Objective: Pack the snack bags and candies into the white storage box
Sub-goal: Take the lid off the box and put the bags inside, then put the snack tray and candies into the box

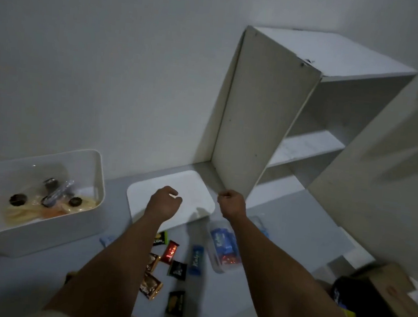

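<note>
— White box (94, 170) is sitting far left on the floor (286, 217), already holding clear snack bags (45, 201). Where are the candies (169, 251) lying?

— Near, scattered between both arms, beside a clear tub (222, 246). The lid (194, 190) is lying flat under the left hand (164, 202).

— Fingers?

— Both hands are curling into loose fists, gripping nothing I can see. The right hand (231, 202) is hovering by the shelf unit (251, 126).
</note>
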Tool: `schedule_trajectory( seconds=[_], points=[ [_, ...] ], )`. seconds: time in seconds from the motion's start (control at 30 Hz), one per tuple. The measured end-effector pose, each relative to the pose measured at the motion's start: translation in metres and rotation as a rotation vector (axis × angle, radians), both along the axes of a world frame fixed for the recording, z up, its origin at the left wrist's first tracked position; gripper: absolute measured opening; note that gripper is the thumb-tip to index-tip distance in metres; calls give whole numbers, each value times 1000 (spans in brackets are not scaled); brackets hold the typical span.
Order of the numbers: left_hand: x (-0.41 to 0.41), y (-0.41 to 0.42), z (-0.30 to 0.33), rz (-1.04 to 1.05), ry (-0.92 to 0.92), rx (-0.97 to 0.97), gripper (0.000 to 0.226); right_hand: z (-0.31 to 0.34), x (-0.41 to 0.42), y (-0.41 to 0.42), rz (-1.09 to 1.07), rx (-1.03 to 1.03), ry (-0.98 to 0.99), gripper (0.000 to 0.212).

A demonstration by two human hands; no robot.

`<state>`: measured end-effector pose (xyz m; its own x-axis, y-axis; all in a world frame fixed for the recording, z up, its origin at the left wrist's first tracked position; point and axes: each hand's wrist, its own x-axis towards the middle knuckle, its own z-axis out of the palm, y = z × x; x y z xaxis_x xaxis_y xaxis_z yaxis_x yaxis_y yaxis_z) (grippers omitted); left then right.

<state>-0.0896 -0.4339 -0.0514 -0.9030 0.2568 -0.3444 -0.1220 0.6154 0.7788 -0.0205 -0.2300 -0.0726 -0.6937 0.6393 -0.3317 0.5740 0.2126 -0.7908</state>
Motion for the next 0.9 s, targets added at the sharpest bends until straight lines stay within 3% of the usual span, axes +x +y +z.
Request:
schedule_trajectory(
  seconds=[0.23, 0.37, 0.43, 0.73, 0.9],
  points=[
    [65, 88, -63, -47, -218, -164, 44, -35, 78, 114, -27, 97, -204, 34],
    [97, 111, -95, 34, -311, -271, 52, -66, 104, 160, 25, 150, -425, 55],
    [108, 119, -105, 105, -389, -233, 45, -79, 114, 175, 105, 120, -515, 57],
    [130, 136, -116, 242, -440, -163, 35, -124, 121, 235, 188, 0, -442, 22],
    [131, 138, -113, 391, -509, -27, 35, -47, 95, 231, 201, -263, -327, 14]
  ],
)
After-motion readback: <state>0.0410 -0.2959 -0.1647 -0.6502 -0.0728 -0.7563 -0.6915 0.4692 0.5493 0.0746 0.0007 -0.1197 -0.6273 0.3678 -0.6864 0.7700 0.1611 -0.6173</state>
